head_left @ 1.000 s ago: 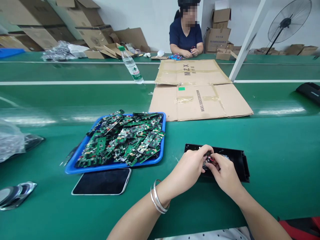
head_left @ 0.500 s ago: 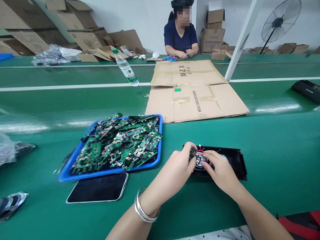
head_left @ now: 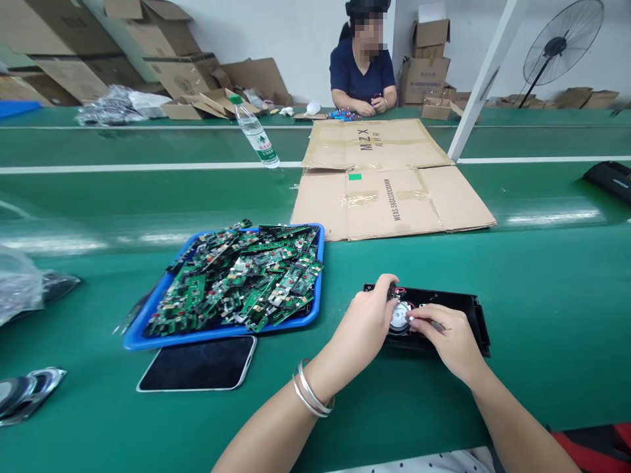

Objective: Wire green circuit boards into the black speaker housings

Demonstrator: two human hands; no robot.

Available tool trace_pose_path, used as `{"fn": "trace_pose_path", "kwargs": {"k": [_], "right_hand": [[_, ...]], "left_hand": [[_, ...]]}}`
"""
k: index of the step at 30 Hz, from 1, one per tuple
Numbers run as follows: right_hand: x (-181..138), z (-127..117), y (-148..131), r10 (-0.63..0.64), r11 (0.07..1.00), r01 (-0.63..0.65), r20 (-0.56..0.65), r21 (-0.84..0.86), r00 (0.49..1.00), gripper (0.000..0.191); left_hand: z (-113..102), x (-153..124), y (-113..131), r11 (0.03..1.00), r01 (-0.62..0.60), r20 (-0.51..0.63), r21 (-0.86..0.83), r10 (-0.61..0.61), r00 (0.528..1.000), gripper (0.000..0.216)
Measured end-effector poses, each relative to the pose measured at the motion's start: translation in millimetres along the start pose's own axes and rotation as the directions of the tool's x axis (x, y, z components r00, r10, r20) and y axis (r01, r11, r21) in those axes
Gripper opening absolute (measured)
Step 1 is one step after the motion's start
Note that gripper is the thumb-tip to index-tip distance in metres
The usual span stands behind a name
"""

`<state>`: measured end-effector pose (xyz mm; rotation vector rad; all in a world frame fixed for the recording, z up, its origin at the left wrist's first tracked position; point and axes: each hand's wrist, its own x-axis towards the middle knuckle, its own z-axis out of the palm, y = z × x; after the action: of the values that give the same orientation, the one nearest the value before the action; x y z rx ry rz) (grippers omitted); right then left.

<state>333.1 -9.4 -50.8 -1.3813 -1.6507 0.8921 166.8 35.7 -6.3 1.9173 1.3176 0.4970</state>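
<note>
A black plastic housing [head_left: 466,318] lies on the green table, and a round silver speaker [head_left: 399,316] sits in its left part. My left hand [head_left: 369,315] is closed at the housing's left end, gripping a small circuit board [head_left: 392,291] that the fingers mostly cover. Red wire [head_left: 400,290] shows just beside that board. Over the speaker's right side, my right hand [head_left: 448,335] pinches a small white connector [head_left: 411,318] between thumb and forefinger. The wire attached to the connector is too fine to follow.
Left of my hands stands a blue tray [head_left: 321,276] heaped with circuit boards, a phone [head_left: 197,364] partly beneath its front edge. Flattened cardboard [head_left: 374,217] and a water bottle [head_left: 256,135] lie beyond. A co-worker [head_left: 363,72] sits across the table.
My right hand has drawn slightly right, away from my left fingers, uncovering the speaker's face. The white connector now shows in its pinch. The board in my left hand has lifted and turned. The view shifted slightly.
</note>
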Motion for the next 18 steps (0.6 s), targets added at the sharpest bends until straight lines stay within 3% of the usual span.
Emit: {"fn": "trace_pose_path", "kwargs": {"k": [8,18], "right_hand": [[-2.7,10.8,2.9,-0.267,0.903,0.23,-0.055,-0.362,0.962,0.019],[-2.6,11.4,6.2,-0.282,0.901,0.264,-0.003,-0.343,0.959,0.016]], "left_hand": [[2.1,-0.7,0.1,0.998,-0.066,0.04,0.021,0.066,0.997,0.045],[4.1,-2.9,2.8,0.986,-0.157,0.081,0.062,0.151,0.985,0.043]]}}
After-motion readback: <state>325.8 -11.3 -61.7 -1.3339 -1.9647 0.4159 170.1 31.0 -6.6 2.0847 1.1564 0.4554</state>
